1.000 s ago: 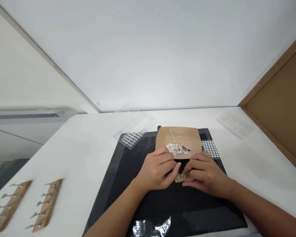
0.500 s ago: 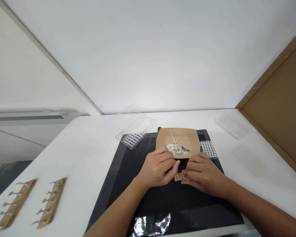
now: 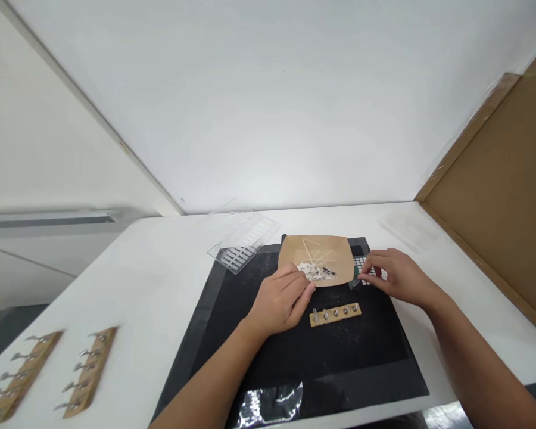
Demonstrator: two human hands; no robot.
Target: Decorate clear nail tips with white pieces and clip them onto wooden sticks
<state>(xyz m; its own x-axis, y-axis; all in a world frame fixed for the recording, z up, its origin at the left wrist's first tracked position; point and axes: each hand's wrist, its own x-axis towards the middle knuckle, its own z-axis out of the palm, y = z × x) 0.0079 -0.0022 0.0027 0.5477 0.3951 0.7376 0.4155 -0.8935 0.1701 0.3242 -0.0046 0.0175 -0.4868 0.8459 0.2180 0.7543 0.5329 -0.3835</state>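
Observation:
My left hand [image 3: 282,301] is closed at the near-left rim of a brown paper tray [image 3: 290,253], its fingers curled with thumb against them. What they hold, if anything, is hidden. My right hand [image 3: 395,277] reaches to the right of the tray, thumb and fingertips pinched over a sheet of white round dots [image 3: 361,262]. A small clear or dark sliver shows at the fingertips, too small to name. Between and below the hands lies a wooden strip [image 3: 335,314] with a row of small metal pieces, untouched on the black mat [image 3: 268,351].
White scraps and thin sticks [image 3: 315,271] lie in the tray. A clear plastic case [image 3: 241,244] with slots stands back left, another clear case [image 3: 408,229] back right. Two similar strips with metal hooks [image 3: 92,372] lie at left. A cardboard panel [image 3: 495,179] borders the right.
My right hand has left the wooden strip and moved up and right to the dot sheet. The whole strip now shows on the mat. My left hand stays by the tray.

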